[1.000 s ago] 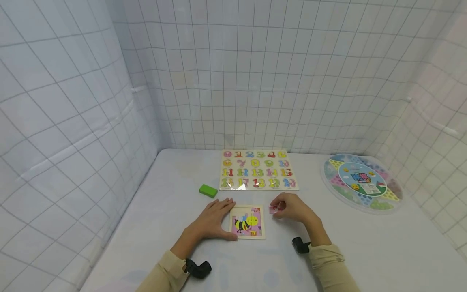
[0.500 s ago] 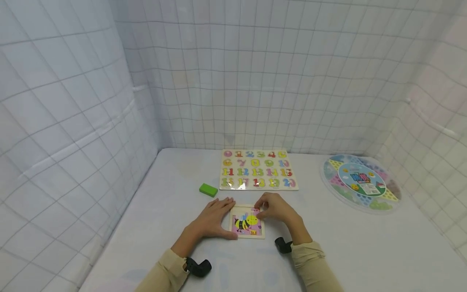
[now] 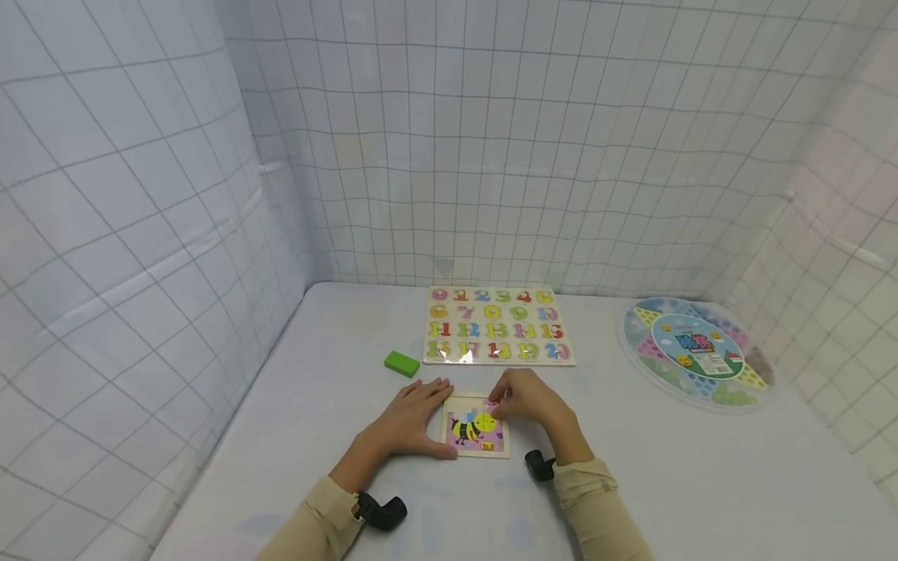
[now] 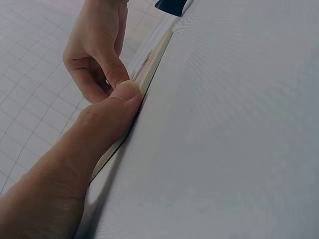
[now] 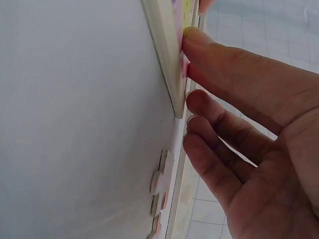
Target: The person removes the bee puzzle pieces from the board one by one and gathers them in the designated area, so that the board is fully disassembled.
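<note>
A small square jigsaw puzzle (image 3: 477, 448) with a bee picture lies in its pale wooden frame on the white table. My left hand (image 3: 407, 421) is spread along its left side, the thumb on the near edge (image 4: 127, 92) and the fingertips by the far left corner. Over the far right corner, my right hand (image 3: 529, 397) has thumb and index finger brought together on a pink puzzle piece (image 5: 185, 64), mostly hidden by the fingers. In the right wrist view the other fingers curl loosely beside the frame (image 5: 167, 59). Several loose jigsaw pieces (image 5: 158, 184) lie beyond the frame's corner there.
A green block (image 3: 402, 364) lies behind my left hand. Farther back is a flat board of colourful numbers (image 3: 500, 323). A round, colourful game board in clear wrapping (image 3: 698, 351) sits at the right. Grid-patterned cloth walls (image 3: 491, 156) enclose the table's back and sides.
My right hand has moved left from beside the puzzle to its far right corner, carrying a pink piece, and has stayed there over the last half second. The left hand has kept its place.
</note>
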Motion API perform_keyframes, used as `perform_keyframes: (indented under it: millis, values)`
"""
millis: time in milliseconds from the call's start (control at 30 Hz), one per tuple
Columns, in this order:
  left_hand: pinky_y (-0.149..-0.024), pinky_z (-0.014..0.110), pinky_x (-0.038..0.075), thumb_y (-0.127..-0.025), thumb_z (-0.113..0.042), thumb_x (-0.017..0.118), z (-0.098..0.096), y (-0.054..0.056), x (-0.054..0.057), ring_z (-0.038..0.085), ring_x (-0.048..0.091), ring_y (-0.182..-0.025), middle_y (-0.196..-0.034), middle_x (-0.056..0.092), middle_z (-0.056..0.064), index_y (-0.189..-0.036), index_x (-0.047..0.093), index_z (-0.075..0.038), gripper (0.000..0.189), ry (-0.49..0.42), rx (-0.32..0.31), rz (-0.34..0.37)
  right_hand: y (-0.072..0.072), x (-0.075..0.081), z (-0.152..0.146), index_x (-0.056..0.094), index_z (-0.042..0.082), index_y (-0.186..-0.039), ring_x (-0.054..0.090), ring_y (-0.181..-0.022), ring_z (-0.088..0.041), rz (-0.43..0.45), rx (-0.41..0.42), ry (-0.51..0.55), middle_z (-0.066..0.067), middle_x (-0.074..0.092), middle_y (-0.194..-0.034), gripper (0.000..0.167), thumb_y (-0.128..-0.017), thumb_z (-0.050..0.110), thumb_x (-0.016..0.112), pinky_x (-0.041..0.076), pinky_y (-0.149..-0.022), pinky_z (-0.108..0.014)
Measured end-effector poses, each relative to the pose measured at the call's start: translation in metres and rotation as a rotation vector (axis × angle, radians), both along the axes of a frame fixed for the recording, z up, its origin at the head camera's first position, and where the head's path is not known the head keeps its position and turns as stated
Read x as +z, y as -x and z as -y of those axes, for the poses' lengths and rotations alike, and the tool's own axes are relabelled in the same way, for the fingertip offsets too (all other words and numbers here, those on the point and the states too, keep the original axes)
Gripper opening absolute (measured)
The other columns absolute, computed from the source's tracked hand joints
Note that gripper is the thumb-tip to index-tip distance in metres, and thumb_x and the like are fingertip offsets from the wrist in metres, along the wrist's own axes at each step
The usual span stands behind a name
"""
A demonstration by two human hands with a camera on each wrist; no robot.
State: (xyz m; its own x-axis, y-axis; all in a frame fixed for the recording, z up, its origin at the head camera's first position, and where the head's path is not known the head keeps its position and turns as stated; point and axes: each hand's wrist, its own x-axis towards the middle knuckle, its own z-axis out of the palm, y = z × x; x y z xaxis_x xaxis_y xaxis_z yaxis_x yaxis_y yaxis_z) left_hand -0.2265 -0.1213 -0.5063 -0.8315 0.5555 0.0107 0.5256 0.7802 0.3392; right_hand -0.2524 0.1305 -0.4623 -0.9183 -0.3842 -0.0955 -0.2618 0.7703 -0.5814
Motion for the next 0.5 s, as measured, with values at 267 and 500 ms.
perform_keyframes:
  millis: [267,500]
  values:
    - [-0.122,0.049,0.02,-0.066,-0.077,0.068,0.0002,-0.0019,0.0029,0.023,0.027,-0.149,-0.16,0.032,0.005,-0.152,0.033,-0.013,0.113,-0.024,-0.005,0.012,-0.0002,-0.0015,-0.0032,0.076,0.01,-0.087,0.053,-0.075,-0.012,0.022,-0.006,0.048,0.001,0.065,-0.083,0.017,-0.072,0.012,0.085,0.046,-0.065,-0.024]
    - [-0.123,0.049,0.019,-0.066,-0.078,0.067,0.0002,-0.0019,0.0045,0.022,0.026,-0.15,-0.16,0.031,0.005,-0.153,0.032,-0.013,0.113,-0.021,-0.004,0.0,0.0026,-0.0022,-0.0072,0.074,0.011,-0.087,0.053,-0.076,-0.014,0.04,0.002,0.113,0.001,0.065,-0.082,0.019,-0.072,0.013,0.086,0.047,-0.067,-0.027]
